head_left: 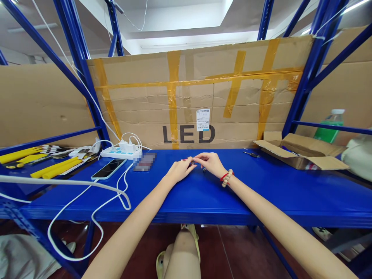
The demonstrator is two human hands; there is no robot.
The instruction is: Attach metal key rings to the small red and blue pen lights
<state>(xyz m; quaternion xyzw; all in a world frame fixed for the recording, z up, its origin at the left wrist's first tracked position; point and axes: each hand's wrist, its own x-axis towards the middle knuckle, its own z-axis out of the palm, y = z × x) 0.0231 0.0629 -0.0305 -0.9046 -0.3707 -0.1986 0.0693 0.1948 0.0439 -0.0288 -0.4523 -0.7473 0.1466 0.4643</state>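
Both my hands rest on the blue shelf top point(261, 190) near its middle. My left hand point(180, 169) and my right hand point(209, 162) meet with fingertips pinched on a small dark object point(194, 162) that has a thin red part sticking out to the left. It is too small to name. My right wrist wears a red cord and a beaded bracelet point(226, 178). A taped cardboard sheet marked LED point(188, 133) stands behind the hands.
A phone point(108, 169) lies at the left beside a white power strip point(120, 152) with white cables point(95, 201) trailing over the front edge. Yellow-handled tools point(54, 167) lie far left. An open cardboard box point(302, 153) and a green bottle point(329, 126) stand at the right.
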